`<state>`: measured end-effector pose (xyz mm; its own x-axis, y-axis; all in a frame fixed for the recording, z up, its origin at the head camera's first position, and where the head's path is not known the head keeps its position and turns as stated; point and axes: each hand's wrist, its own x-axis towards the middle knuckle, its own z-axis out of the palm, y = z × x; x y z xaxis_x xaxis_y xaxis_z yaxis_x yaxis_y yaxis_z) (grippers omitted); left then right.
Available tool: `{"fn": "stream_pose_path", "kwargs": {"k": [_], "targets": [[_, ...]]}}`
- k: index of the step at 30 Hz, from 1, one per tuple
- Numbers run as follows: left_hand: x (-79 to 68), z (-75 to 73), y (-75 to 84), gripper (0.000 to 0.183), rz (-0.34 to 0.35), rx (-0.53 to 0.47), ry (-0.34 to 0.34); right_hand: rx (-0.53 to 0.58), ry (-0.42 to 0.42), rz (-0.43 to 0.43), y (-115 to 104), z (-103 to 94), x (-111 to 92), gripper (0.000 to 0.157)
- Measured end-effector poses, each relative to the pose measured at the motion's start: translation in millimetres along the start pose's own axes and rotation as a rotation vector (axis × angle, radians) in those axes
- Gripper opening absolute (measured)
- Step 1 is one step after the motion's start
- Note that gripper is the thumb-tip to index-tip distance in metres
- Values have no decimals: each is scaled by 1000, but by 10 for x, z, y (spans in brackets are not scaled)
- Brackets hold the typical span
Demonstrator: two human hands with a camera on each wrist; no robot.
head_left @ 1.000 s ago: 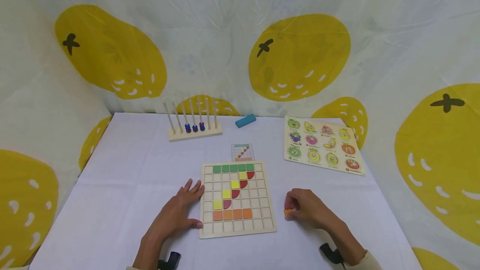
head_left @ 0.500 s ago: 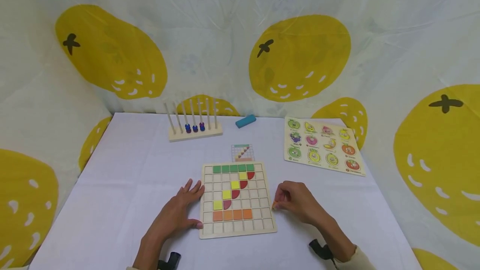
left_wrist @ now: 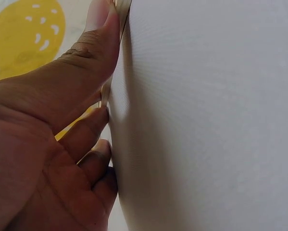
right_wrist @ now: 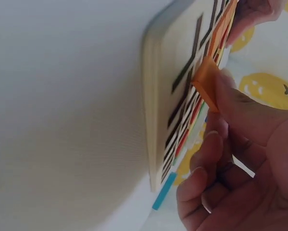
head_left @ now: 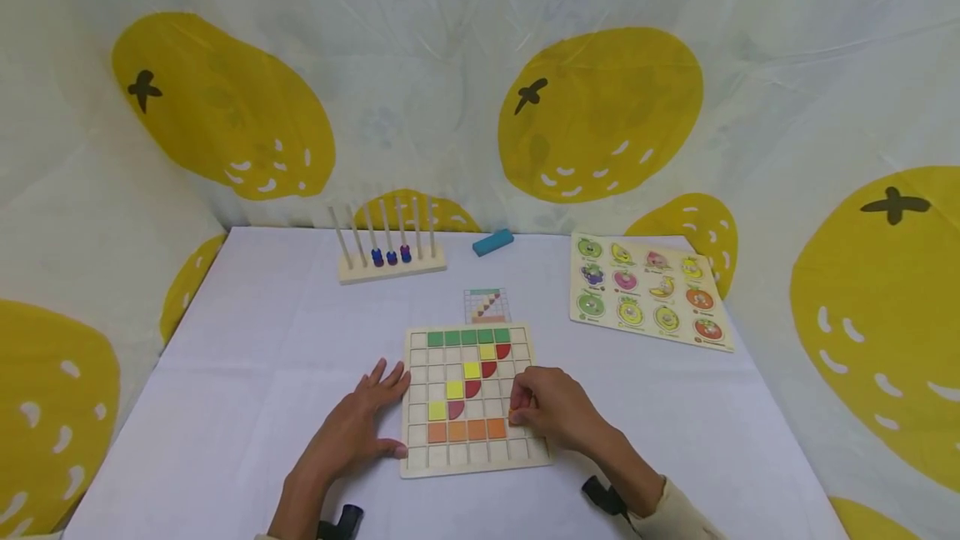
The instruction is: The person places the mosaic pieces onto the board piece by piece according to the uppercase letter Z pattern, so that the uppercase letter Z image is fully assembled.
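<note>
A wooden grid board (head_left: 460, 455) lies on the table, with a green row at the top, yellow squares and red quarter-rounds running diagonally, and a row of orange squares (head_left: 476, 430) low down. My right hand (head_left: 558, 408) is over the board's right part, just right of the orange row. Between thumb and fingers it pinches an orange tile (right_wrist: 207, 83), plain in the right wrist view. My left hand (head_left: 356, 422) rests at the board's left edge, thumb and fingers spread and touching it. In the left wrist view its thumb (left_wrist: 93, 50) lies along that edge.
A small pattern card (head_left: 486, 305) lies just beyond the board. Farther back stand a peg abacus (head_left: 392, 269) with several beads and a teal block (head_left: 492, 242). A fruit puzzle board (head_left: 648, 292) lies at the back right.
My right hand has moved left with the orange tile, from the tablecloth beside the board to over its right-hand cells. The left hand has stayed put.
</note>
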<state>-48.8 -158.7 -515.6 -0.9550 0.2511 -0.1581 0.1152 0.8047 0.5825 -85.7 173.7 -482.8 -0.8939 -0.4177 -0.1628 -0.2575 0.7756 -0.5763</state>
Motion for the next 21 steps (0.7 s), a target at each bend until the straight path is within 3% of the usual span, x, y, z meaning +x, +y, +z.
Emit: {"fn": "stream_pose_path", "kwargs": {"k": [7, 21], "targets": [[-9, -17, 16, 114, -2, 5, 6, -19, -73, -4, -23, 33, 8, 25], [29, 14, 20, 113, 10, 16, 7, 18, -80, -12, 14, 37, 39, 24]]}}
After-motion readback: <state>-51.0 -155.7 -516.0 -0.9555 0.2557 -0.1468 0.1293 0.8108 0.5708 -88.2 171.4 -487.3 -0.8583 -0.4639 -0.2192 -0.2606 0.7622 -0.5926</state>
